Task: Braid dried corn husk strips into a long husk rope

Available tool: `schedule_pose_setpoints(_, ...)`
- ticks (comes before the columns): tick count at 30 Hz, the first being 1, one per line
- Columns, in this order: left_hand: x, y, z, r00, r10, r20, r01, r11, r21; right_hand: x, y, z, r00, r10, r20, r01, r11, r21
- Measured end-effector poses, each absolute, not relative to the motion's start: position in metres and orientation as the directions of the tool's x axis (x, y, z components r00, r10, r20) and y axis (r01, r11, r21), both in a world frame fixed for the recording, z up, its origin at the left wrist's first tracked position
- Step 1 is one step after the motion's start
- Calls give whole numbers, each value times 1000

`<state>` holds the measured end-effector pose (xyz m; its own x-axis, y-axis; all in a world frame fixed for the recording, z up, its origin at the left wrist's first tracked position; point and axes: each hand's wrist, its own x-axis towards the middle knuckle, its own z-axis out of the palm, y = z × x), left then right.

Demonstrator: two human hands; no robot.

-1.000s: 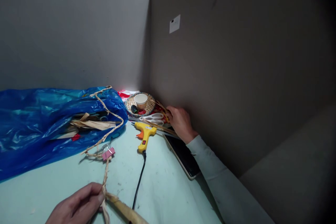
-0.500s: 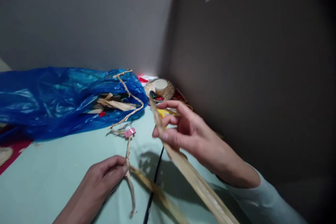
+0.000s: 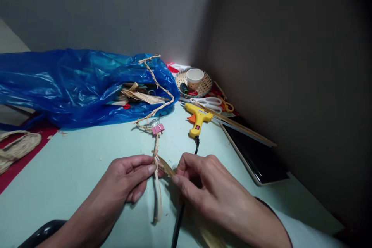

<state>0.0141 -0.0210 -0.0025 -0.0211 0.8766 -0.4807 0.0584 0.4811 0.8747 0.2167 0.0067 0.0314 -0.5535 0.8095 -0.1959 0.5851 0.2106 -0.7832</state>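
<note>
A thin braid of dried plant fibre (image 3: pixel 156 144) runs toward me from a pink binder clip (image 3: pixel 158 128). My left hand (image 3: pixel 129 178) pinches its near end between thumb and fingers. From that spot a loose pale strand (image 3: pixel 159 201) hangs down over the table. A wider, yellowish fibre strip (image 3: pixel 165 166) leaves the braid to the right, and my right hand (image 3: pixel 209 190) is closed on it close to the braid. The rest of this strip passes under my right hand toward the bottom edge, partly hidden and blurred.
Behind lies a blue plastic bag (image 3: pixel 87 89) with dried strips (image 3: pixel 142 95) in its mouth. A yellow glue gun (image 3: pixel 199 118), white-handled scissors (image 3: pixel 207 102) and a dark tablet (image 3: pixel 258 159) lie to the right. A woven tray (image 3: pixel 207 85) holds a cup (image 3: pixel 194 77). Coiled braid (image 3: pixel 20 147) lies left.
My right hand has come down and left, from the wide strip it held raised to the strip beside the braid. The view has shifted, showing the glue gun and tablet.
</note>
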Motion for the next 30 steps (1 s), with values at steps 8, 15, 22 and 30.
schedule_pose_setpoints(8, 15, -21, -1, -20, 869, -495, 82, 495, 865, 208, -3, 30, -492, 827, -272, 783, 284, -554)
schedule_pose_setpoints(15, 14, -22, 1, 50, 885, -462, 82, 458, 885, 204, -6, 28, -480, 841, -248, 809, 316, -495)
schedule_pose_setpoints(22, 11, -23, -7, 57, 879, -472, 51, 470, 881, 200, -7, 21, -628, 759, -170, 733, 503, -458)
schedule_pose_setpoints(30, 13, -23, -8, 41, 876, -480, 39, 478, 877, 204, -6, 19, -679, 731, -64, 625, 530, -573)
